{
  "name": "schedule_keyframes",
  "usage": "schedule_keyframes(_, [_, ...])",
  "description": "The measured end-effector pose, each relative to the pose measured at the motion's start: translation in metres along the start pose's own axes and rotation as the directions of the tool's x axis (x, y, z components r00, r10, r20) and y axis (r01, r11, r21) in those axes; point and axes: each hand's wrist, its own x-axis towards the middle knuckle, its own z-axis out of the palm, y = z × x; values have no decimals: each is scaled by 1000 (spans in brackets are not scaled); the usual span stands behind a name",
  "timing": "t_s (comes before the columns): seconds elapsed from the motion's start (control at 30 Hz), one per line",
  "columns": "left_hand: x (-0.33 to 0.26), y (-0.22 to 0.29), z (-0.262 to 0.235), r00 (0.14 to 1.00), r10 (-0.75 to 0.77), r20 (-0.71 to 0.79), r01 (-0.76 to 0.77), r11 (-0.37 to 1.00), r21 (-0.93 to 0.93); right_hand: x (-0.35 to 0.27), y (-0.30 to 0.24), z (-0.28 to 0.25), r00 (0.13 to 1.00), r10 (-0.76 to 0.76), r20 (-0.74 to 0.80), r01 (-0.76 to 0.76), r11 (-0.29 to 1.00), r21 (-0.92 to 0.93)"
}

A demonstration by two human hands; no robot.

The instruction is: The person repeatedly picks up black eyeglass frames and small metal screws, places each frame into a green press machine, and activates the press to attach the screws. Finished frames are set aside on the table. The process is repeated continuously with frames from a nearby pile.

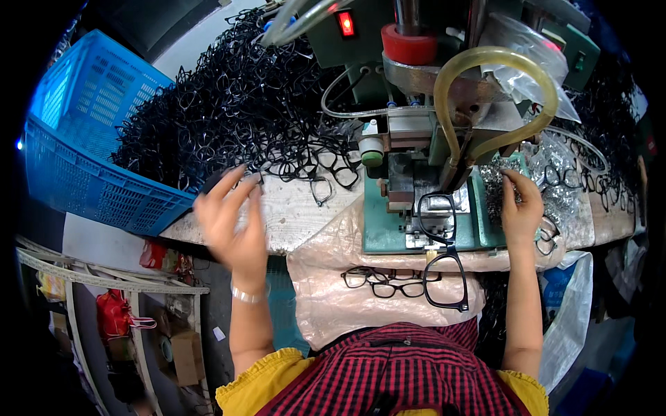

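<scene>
Left hand (232, 222) was blurred, fingers spread, touching a black frame at the edge of the big pile of glasses frames (243, 104). Right hand (520, 201) pinched small metal parts from the silvery heap (548, 173) beside the green machine (423, 173). One frame (444, 260) hung from the machine. The blue basket (90, 152) looked empty where visible.

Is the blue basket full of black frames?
No: the blue basket looks empty inside, and the black frames are piled on the table beside it.
</scene>
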Motion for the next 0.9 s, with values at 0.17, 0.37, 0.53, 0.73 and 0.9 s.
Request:
schedule_keyframes(0.17, [32,-41,115,966,-17,258,-4,997,79,3,-11,15,998,56,0,-56,990,128])
schedule_keyframes(0.37, [19,-81,188,901,243,359,-352,893,279,-24,-4,-14,994,107,6,-107,994,-23])
schedule_keyframes(0.53, [8,-89,184,762,51,645,-304,908,288,-58,-1,-54,989,139,-52,-144,982,-120])
schedule_keyframes(0.73, [-3,-59,152,773,201,602,-267,963,21,-25,-55,-45,993,28,117,-54,974,221])
schedule_keyframes(0.9, [-21,-40,137,910,-91,404,195,955,-224,0,-102,11,974,137,178,-220,738,638])
